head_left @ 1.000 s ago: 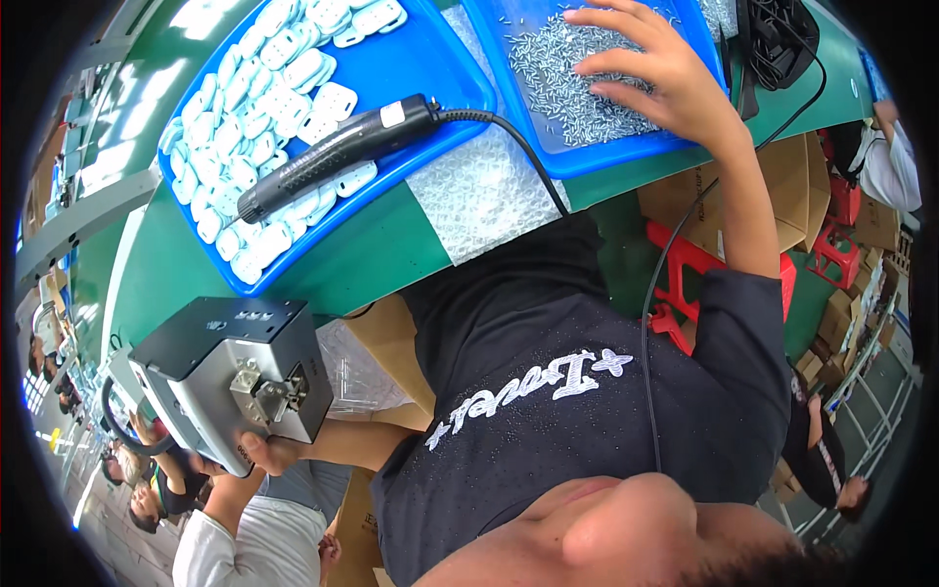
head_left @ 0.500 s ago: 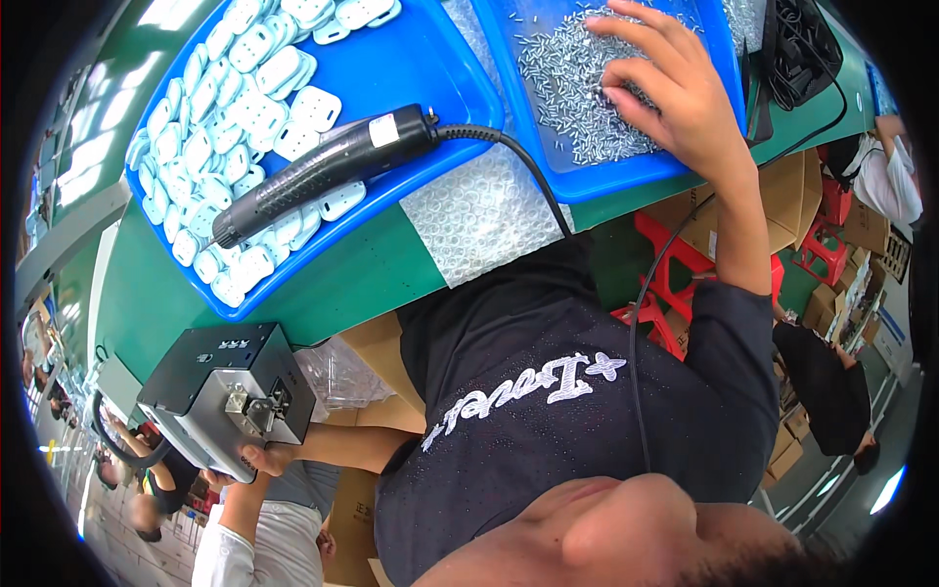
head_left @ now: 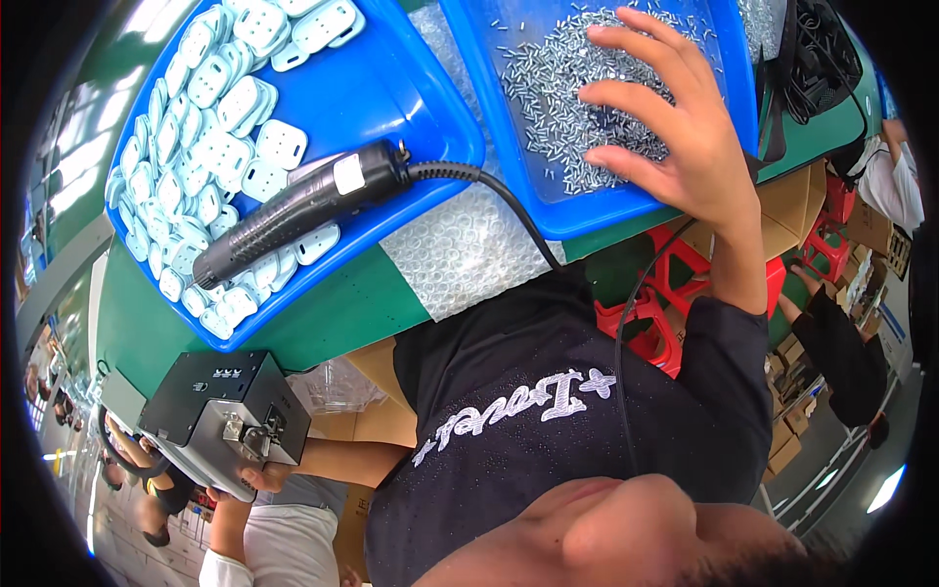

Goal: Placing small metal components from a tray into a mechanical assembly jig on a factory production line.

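My right hand [head_left: 675, 127] is over the heap of small silver screws [head_left: 562, 117] in a blue tray [head_left: 597, 223]. Its fingers are spread apart, with nothing visible in them. At the lower left, my left hand [head_left: 266, 476] grips the lower edge of a black and grey screw feeder [head_left: 210, 401], a box with a metal fitting on its front. The thumb shows on the front; the other fingers are mostly hidden. A black electric screwdriver [head_left: 303, 210] lies across another blue tray [head_left: 391, 64], on top of many pale blue-white plastic plates [head_left: 223, 152].
Bubble wrap [head_left: 460, 259] lies on the green table [head_left: 323, 323] between the trays. The screwdriver's black cable [head_left: 499, 191] runs down toward my body. Red stools [head_left: 641, 328] and cardboard boxes stand below. A co-worker's white sleeve [head_left: 227, 567] is near the feeder.
My right hand has drawn back from the screws and its fingers have spread. My left hand still grips the feeder. The whole view has shifted slightly.
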Motion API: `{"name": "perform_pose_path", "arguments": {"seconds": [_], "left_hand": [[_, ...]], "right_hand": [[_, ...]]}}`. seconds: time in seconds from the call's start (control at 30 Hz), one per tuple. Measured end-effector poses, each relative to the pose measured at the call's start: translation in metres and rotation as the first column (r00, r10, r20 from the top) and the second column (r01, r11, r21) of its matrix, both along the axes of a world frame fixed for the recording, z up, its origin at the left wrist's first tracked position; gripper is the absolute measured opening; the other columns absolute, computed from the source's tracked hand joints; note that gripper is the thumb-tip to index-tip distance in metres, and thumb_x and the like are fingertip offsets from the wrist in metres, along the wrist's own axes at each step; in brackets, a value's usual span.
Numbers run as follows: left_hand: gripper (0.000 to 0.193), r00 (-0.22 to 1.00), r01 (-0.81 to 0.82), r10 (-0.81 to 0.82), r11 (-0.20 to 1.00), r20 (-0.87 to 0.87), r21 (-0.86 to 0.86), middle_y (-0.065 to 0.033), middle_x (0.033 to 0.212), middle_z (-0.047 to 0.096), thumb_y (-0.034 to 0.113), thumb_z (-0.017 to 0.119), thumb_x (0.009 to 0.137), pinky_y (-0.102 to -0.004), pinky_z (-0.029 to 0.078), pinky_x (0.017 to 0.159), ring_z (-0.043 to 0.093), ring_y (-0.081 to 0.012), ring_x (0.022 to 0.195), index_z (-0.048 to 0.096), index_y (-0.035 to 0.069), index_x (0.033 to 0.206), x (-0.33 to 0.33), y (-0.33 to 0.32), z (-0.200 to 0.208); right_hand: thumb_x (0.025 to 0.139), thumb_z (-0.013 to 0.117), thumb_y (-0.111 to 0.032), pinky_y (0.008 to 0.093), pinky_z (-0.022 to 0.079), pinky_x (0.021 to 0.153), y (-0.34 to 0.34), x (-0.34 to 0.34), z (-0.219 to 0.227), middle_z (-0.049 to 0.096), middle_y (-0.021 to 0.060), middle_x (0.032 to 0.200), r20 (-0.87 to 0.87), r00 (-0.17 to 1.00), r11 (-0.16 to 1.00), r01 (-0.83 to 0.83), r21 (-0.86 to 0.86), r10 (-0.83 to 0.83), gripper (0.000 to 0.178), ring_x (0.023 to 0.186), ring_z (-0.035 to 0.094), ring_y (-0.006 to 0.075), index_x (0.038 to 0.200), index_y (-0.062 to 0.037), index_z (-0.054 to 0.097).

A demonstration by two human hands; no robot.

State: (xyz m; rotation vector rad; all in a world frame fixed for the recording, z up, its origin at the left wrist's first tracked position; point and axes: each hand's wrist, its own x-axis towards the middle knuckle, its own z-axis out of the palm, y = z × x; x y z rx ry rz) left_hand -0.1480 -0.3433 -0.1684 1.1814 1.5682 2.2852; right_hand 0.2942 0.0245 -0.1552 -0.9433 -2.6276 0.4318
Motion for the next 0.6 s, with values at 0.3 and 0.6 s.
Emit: {"name": "perform_pose_path", "arguments": {"seconds": [0.3, 0.6], "left_hand": [[0.072, 0.941, -0.306, 0.275, 0.94, -0.198, -0.153, -0.0134, 0.152, 0.048, 0.023, 0.063, 0.084, -0.0644, 0.053, 0.096, 0.058, -0.0398, 0.124, 0.035, 0.033, 0.15, -0.033, -0.04, -0.004], [0.066, 0.939, -0.343, 0.334, 0.929, -0.086, -0.135, -0.0136, 0.15, 0.048, 0.021, 0.062, 0.084, -0.0602, 0.054, 0.095, 0.06, -0.0379, 0.121, 0.039, 0.032, 0.145, -0.073, -0.082, -0.008]], "right_hand": [[0.085, 0.076, -0.019, 0.0459, 0.044, 0.109, 0.01, 0.001, 0.011, 0.059, 0.0182, 0.133, 0.012, 0.973, 0.972, 0.232, -0.032, -0.232, 0.031, 0.13, 0.053, 0.0387, 0.112, -0.0045, 0.07], [0.086, 0.072, 0.0, 0.0303, 0.053, 0.083, 0.004, 0.003, 0.016, 0.067, 0.0068, 0.117, -0.033, 0.977, 0.977, 0.209, -0.032, -0.21, 0.027, 0.092, 0.065, 0.0208, 0.112, -0.0051, 0.072]]}}
